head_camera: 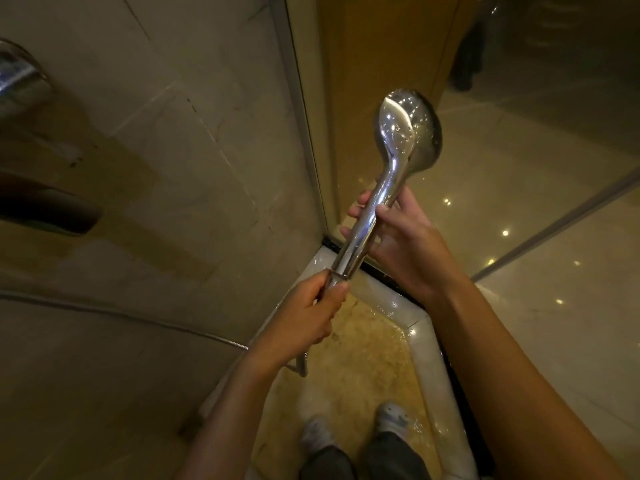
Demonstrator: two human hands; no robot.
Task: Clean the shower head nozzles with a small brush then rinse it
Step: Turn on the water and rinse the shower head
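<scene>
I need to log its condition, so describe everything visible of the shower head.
The shower head is a shiny chrome handset with a round head and a long tapering handle, dotted with water drops. Its back faces the camera, so the nozzles are hidden. It tilts up and to the right, in front of the glass corner. The right hand grips the middle of the handle; the left hand holds its lower end, where the metal hose joins. No brush is visible.

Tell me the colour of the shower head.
Shiny silver chrome shower head, dotted with water drops; head view.
</scene>
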